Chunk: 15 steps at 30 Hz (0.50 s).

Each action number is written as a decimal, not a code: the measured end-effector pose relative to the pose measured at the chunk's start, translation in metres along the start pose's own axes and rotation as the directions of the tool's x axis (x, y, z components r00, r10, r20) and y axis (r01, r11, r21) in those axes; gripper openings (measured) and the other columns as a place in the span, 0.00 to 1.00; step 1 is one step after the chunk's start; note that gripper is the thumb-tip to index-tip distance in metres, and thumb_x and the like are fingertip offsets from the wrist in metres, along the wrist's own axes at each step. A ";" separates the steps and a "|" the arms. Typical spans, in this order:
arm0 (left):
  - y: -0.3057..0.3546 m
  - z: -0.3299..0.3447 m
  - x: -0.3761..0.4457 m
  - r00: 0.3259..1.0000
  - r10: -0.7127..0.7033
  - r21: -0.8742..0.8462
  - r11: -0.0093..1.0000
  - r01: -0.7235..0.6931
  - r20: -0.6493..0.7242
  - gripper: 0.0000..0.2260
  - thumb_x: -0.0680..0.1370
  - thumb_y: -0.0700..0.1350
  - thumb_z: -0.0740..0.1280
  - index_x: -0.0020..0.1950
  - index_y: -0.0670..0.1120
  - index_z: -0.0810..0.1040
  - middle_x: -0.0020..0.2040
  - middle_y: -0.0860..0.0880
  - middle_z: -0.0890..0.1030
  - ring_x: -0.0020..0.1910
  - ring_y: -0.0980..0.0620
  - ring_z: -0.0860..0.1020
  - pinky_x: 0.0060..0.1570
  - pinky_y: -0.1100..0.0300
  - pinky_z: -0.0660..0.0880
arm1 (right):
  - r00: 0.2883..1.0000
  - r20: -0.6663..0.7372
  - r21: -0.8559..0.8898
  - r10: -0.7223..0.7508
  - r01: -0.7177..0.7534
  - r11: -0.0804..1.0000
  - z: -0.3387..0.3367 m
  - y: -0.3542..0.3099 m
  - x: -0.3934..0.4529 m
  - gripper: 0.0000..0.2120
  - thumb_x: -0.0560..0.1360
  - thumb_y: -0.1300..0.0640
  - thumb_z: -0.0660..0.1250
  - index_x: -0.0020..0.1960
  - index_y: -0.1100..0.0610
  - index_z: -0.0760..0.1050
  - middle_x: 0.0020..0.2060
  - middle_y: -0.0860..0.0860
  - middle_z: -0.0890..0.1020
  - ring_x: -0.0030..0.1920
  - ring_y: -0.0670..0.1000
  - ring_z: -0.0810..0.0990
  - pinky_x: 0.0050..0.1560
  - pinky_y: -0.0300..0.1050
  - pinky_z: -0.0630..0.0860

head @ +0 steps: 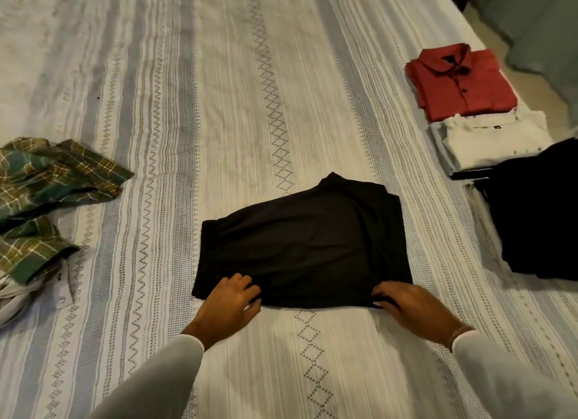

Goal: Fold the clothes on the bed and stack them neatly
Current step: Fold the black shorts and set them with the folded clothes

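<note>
Item: folded black knit garment (305,246), soft and matte, lying flat on the white-and-grey striped woven bedspread (219,90). We are taking this garment as our landmark for every place below.

Grip: we are pinching its near hem with both hands. Our left hand (231,303) is curling its fingers onto the near left corner; our right hand (406,303) is doing the same at the near right corner. Both are holding cloth, neither is lying flat or empty. White sleeves are covering both wrists.

Orientation: the garment is lying directly beyond our hands, with its bulk running away from us. Its shape is roughly square, slightly wider across than deep, so the gripped hem is running left to right between our hands, and a collar-like bump is showing at the far edge. We are judging that the next move, whether a last fold away from us or a lift, is turning on this hem line.

Destination, judged: the stacks are sitting to the right of the landmark. A folded black garment pile (544,212) is lying nearest, well clear of it; beyond that we are seeing a folded white shirt (494,143), then a folded red buttoned shirt (463,81) farthest off. Our right hand is nearer these, so a carry would be swinging rightward.

Remaining: a crumpled green plaid shirt (47,181) is lying well to the left of the landmark, unfolded, with pale cloth (18,300) showing beneath its near end.
</note>
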<state>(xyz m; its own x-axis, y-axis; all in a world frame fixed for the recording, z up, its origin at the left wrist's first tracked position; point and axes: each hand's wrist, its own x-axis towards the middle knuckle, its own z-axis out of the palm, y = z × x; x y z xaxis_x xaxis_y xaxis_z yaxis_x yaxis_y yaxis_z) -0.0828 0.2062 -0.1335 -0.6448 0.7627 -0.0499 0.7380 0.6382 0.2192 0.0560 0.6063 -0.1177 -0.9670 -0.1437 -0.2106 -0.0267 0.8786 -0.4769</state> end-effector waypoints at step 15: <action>0.021 -0.022 0.049 0.826 -0.560 -0.283 0.805 0.521 -0.073 0.10 0.76 0.49 0.73 0.52 0.49 0.76 0.42 0.55 0.75 0.39 0.56 0.74 0.35 0.62 0.70 | 0.795 -0.421 0.037 0.436 -0.466 0.884 -0.035 0.023 0.090 0.14 0.78 0.46 0.69 0.54 0.58 0.78 0.50 0.58 0.79 0.50 0.63 0.78 0.47 0.54 0.75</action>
<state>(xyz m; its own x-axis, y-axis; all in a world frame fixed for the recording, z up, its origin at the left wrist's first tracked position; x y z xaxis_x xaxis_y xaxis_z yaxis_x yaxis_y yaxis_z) -0.1034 0.2550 -0.1095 -0.9598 0.2649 -0.0926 0.2022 0.8817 0.4263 -0.0410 0.6295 -0.1176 -0.8873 0.4609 -0.0165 0.4362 0.8269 -0.3550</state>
